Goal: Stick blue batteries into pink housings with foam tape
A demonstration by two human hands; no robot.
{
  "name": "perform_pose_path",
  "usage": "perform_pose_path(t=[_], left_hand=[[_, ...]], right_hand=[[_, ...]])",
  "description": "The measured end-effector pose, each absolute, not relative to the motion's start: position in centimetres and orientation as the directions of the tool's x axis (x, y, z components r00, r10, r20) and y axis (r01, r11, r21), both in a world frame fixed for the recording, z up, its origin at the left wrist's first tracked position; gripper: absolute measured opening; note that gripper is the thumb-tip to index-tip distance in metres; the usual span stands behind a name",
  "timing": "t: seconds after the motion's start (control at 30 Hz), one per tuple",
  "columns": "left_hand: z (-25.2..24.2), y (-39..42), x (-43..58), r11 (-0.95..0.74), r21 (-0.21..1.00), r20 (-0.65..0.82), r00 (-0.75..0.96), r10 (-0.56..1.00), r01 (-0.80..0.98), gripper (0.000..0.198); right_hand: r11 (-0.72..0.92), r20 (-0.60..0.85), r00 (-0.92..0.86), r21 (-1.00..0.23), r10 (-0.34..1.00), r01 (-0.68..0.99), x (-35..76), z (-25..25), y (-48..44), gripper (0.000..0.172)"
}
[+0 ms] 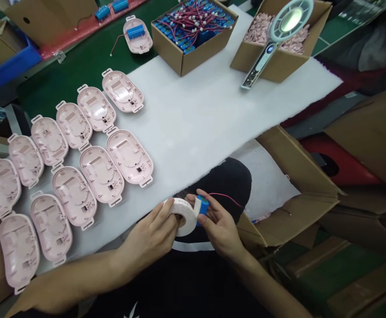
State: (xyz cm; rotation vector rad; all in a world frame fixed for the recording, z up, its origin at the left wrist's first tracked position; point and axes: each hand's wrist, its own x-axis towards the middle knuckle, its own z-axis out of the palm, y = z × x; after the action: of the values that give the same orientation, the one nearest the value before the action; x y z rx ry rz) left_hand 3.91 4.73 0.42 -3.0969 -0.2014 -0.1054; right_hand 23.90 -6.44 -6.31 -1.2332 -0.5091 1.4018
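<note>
Over my lap, my left hand (158,227) is closed around a roll of white double-sided tape (186,219), with the roll's flat side facing up. Beside it, my right hand (219,225) pinches a blue cylindrical battery (203,206) between thumb and fingers. A strip of whitish tape (197,206) lies against the battery's side, close to the roll's edge. From the battery a thin red wire (226,195) trails off to the right. On the table to the left, pink plastic shells (129,157) stand in two rows with their insides up.
A box of blue batteries with red wires (179,62) stands at the back, near a shell holding a battery (138,37). A handheld fan (262,59) leans on a box of small pink parts (279,66). An open carton (298,198) sits at my right.
</note>
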Motion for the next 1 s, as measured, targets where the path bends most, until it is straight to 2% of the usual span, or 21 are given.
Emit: perform_pose_path(t=[0.07, 0.13, 0.27, 0.37, 0.47, 0.53, 0.6, 0.7, 0.83, 1.0], left_hand=[[0.1, 4.3, 4.3, -0.98, 0.014, 0.134, 0.971, 0.198, 0.198, 0.035], [-0.2, 3.8, 4.4, -0.97, 0.08, 0.242, 0.94, 0.242, 0.23, 0.033], [-0.6, 2.9, 3.6, -0.95, 0.228, 0.42, 0.858, 0.295, 0.214, 0.018], [-1.1, 2.8, 2.2, -0.939, 0.276, 0.473, 0.822, 0.317, 0.203, 0.009], [-1.7, 3.4, 0.7, -0.908, 0.302, 0.552, 0.724, 0.414, 0.29, 0.014], [-2.1, 4.0, 0.1, -0.875, 0.337, 0.601, 0.636, 0.484, 0.348, 0.019], [-2.7, 4.5, -0.2, -0.848, 0.379, 0.621, 0.577, 0.53, 0.371, 0.021], [-3.5, 5.0, -0.2, -0.832, 0.418, 0.637, 0.535, 0.555, 0.365, 0.022], [-4.2, 5.3, 0.2, -0.827, 0.451, 0.648, 0.515, 0.561, 0.334, 0.025], [-4.7, 6.0, 1.3, -0.84, 0.482, 0.689, 0.485, 0.539, 0.25, 0.026]], right_hand=[[-0.18, -0.381, 0.329, -0.845, 0.864, -0.504, 23.9, -6.0, -6.5, 0.068], [-0.123, -0.345, 0.392, -0.863, 0.853, -0.491, 25.3, -4.4, -5.8, 0.064], [0.093, -0.071, 0.474, -0.945, 0.878, -0.313, 29.2, 0.5, 0.2, 0.049], [0.209, 0.16, 0.302, -0.968, 0.94, -0.137, 28.9, 2.5, 8.0, 0.045], [0.255, 0.257, -0.007, -0.957, 0.966, 0.14, 26.1, 2.2, 15.2, 0.046], [0.302, 0.235, -0.218, -0.879, 0.947, 0.369, 24.1, 1.5, 18.6, 0.043], [0.392, 0.175, -0.412, -0.75, 0.894, 0.532, 22.5, 1.0, 20.8, 0.04], [0.533, 0.084, -0.609, -0.586, 0.789, 0.61, 20.8, 0.5, 22.5, 0.038], [0.626, 0.03, -0.688, -0.446, 0.725, 0.64, 19.7, -0.3, 23.4, 0.036], [0.624, -0.026, -0.702, -0.437, 0.712, 0.648, 19.0, 0.5, 23.9, 0.032]])
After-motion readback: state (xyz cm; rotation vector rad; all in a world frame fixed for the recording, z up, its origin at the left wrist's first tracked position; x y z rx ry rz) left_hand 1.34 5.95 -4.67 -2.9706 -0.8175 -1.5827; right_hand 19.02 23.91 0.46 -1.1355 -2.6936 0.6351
